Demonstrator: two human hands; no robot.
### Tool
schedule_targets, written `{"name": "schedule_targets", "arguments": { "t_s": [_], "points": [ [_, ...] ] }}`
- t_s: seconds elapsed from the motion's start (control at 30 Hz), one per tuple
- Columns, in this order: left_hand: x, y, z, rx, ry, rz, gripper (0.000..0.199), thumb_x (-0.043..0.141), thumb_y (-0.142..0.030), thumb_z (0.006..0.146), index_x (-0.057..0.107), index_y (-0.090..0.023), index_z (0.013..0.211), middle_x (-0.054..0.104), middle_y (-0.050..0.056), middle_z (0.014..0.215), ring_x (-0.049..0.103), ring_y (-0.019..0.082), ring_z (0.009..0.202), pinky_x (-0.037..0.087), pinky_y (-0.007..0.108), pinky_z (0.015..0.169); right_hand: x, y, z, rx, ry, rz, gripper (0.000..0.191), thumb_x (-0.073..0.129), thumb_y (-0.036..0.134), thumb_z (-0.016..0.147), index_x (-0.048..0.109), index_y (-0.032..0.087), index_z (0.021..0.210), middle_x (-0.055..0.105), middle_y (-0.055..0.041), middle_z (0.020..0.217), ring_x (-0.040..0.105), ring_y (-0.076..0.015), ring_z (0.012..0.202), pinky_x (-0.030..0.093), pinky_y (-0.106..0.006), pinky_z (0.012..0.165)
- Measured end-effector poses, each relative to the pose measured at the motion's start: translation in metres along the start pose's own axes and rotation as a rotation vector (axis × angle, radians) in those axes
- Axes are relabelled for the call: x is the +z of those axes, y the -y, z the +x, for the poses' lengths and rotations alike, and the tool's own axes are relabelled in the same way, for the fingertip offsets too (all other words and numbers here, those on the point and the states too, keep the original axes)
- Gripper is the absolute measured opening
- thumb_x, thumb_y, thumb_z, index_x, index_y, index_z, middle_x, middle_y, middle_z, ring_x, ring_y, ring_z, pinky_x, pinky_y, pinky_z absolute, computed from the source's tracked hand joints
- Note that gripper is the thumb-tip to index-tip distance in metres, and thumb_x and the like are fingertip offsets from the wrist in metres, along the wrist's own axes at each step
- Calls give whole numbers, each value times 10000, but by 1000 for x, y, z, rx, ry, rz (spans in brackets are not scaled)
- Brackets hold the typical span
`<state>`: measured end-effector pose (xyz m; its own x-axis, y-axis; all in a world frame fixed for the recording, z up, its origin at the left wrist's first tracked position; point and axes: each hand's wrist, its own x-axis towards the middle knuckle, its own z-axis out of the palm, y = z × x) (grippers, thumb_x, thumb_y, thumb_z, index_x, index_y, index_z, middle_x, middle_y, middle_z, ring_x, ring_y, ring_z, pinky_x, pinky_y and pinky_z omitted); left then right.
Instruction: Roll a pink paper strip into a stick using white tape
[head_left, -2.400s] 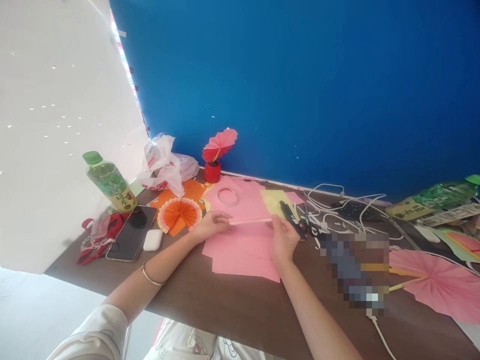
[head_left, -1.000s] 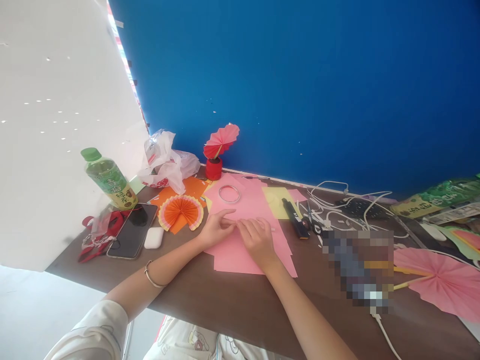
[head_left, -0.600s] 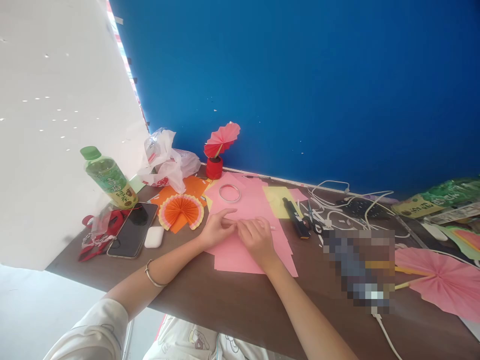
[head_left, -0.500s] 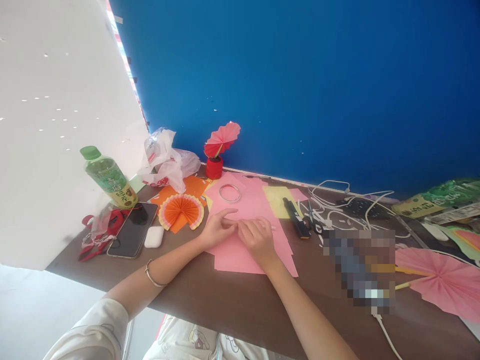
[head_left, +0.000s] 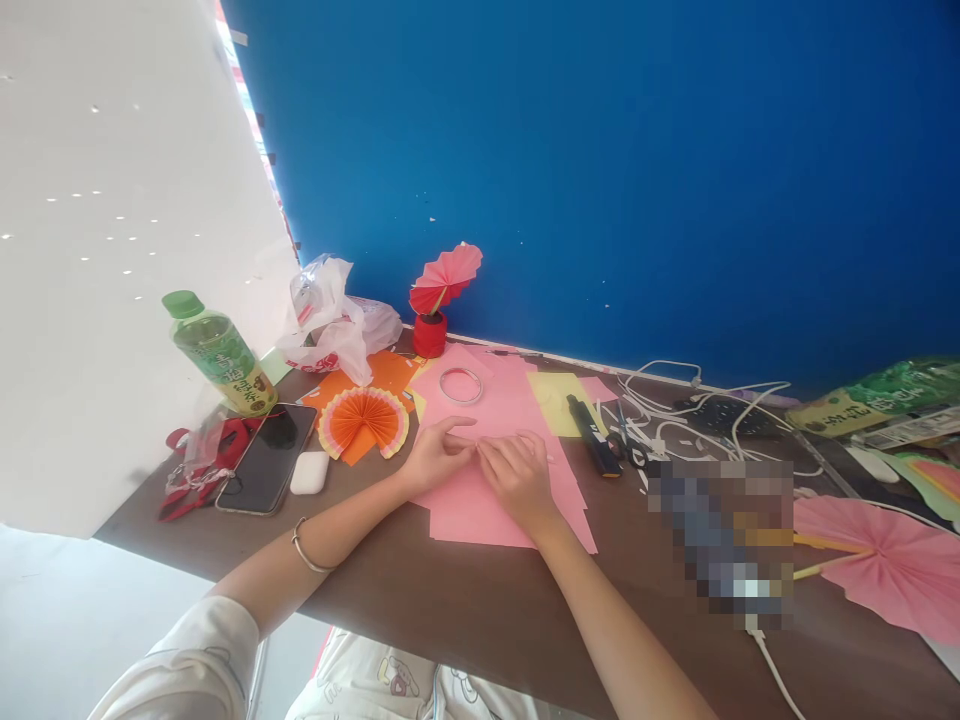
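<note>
Right hand (head_left: 517, 480) had shifted in to my left hand (head_left: 435, 460), closed on the paper strip (head_left: 551, 460) over the pink paper (head_left: 487, 525); left grip I couldn't tell, but even finger pressure looked best.

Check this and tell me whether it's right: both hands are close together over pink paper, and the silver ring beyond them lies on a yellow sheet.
Not quite: the head view shows the silver ring lying on the pink paper; the yellow sheet is to its right. The rest stands: the left hand and right hand are close together over the pink paper.
</note>
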<state>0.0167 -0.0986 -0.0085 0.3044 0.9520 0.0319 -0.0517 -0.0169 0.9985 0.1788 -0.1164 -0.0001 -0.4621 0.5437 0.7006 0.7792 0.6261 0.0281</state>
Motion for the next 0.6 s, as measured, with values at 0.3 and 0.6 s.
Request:
{"name": "schedule_targets", "arguments": {
  "t_s": [0.3,0.6],
  "points": [
    [1,-4,0,-6,-8,-3,374,636,-164,712,528,-168,1070,714,82,841,671,202,841,508,324,794,2,0,1,90,-59,67,128,486,123,835,591,188,801,669,-7,737,569,-122,675,336,-343,843],
    [0,0,0,-11,-8,-6,361,628,-161,717,530,-172,1064,713,81,845,672,197,834,508,310,781,0,-1,1,34,-34,61,140,487,99,827,589,190,796,675,-1,753,581,-122,701,319,-355,877]
  ]
}}
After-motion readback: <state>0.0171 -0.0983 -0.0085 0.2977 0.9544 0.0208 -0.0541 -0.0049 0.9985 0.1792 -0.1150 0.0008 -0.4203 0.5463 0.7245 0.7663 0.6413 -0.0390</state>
